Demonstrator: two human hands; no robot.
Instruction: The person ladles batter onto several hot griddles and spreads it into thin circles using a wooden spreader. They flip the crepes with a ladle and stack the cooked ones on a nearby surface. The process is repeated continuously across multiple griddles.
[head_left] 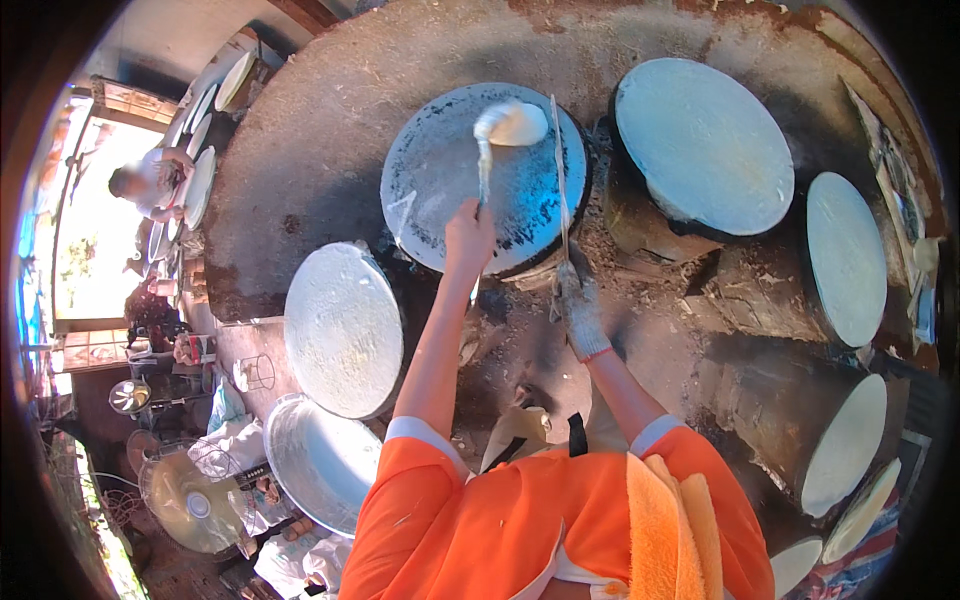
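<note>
My bare left hand [470,240] is closed round the handle of a ladle [518,125]. The ladle's bowl, coated in white and slightly blurred, is over the far part of a round griddle [440,160]. Dark specks and a few white scraps lie on that grey-white griddle. On my right hand [582,312] is a grey-white work glove, and its fingers are wrapped round a long thin flat stick [560,170]. The stick points away from me across the griddle's right edge; I cannot tell whether it touches the surface.
White-covered round griddles stand around me: one at left [345,330], one at far right [705,145], several more down the right side. A large metal basin [325,460] is at my lower left, near a standing fan [195,500]. Another person [160,185] works at far left.
</note>
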